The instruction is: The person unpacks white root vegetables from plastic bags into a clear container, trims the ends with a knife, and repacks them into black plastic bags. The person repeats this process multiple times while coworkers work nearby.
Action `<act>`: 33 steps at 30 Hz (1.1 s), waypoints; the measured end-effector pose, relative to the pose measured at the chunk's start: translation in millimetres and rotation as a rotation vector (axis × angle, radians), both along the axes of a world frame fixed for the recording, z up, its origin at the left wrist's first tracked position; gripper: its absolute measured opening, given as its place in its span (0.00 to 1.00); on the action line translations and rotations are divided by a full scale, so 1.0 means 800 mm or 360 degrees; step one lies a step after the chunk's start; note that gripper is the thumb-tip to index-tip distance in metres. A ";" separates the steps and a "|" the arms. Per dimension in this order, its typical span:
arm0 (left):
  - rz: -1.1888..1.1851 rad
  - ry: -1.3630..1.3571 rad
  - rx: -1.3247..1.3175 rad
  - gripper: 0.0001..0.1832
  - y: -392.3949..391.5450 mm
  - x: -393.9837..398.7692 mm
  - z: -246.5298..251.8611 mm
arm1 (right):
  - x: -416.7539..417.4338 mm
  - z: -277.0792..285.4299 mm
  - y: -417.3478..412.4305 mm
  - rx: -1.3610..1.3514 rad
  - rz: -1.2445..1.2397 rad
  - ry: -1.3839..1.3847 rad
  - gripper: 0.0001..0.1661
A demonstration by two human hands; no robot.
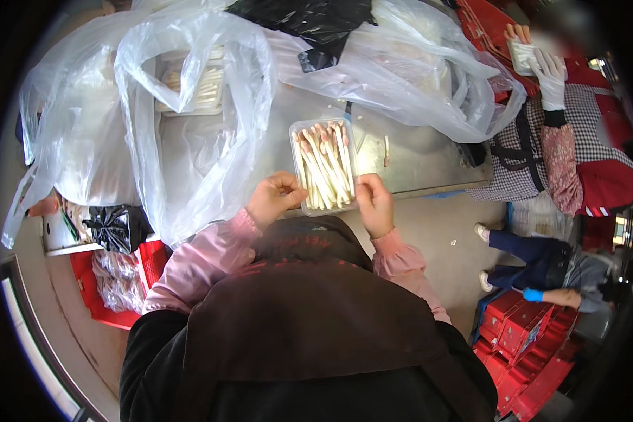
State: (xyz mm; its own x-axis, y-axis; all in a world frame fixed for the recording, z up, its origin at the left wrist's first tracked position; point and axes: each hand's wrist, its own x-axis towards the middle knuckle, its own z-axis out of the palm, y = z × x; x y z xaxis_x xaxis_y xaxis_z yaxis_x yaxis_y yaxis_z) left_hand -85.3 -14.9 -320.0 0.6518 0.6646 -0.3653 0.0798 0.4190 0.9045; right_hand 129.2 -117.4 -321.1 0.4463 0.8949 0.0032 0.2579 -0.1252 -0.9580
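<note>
A clear plastic tray (294, 138) filled with long, thin white mushrooms with pale brownish-pink caps (323, 163) lies at the near edge of a metal table. My left hand (277, 198) pinches the tray's left side near its lower corner, thumb and fingers together at the rim. On the opposite side, my right hand (373, 203) has its curled fingers at the tray's right rim. The caps point away from me and the stems towards me. One loose mushroom (386, 151) lies on the metal table (419, 158), right of the tray.
Large translucent plastic bags (190, 158) cover the table's left and back; one holds filled trays (207, 87). A black bag (316, 26) lies at the back. A co-worker's gloved hand (551, 79) holds a tray at upper right. Another person and red crates (517, 322) are at lower right.
</note>
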 end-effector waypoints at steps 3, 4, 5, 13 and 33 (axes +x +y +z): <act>0.0077 -0.0065 -0.0059 0.12 0.001 -0.014 0.023 | 0.005 0.031 0.012 0.0012 0.0139 -0.0066 0.03; 0.0148 -0.0086 -0.0119 0.12 0.007 -0.020 0.027 | 0.008 0.042 0.016 0.0002 0.0199 -0.0118 0.02; 0.0220 -0.0107 -0.0176 0.13 0.012 -0.025 0.033 | 0.009 0.049 0.021 0.0013 0.0226 -0.0101 0.02; 0.0437 -0.0586 -0.0464 0.18 0.010 -0.026 0.066 | 0.007 0.101 0.034 0.0183 0.0413 -0.0444 0.04; 0.0239 0.0630 0.0150 0.25 -0.009 -0.043 -0.038 | 0.009 -0.032 0.057 -0.0152 0.0269 -0.0557 0.11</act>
State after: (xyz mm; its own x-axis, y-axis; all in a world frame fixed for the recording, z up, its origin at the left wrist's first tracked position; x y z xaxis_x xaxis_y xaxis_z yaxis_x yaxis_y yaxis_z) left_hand -120.0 -22.3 -350.1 0.3672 0.7837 -0.5010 0.3727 0.3695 0.8512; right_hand 136.1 -71.6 -346.6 0.2791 0.9593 0.0423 0.5911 -0.1369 -0.7949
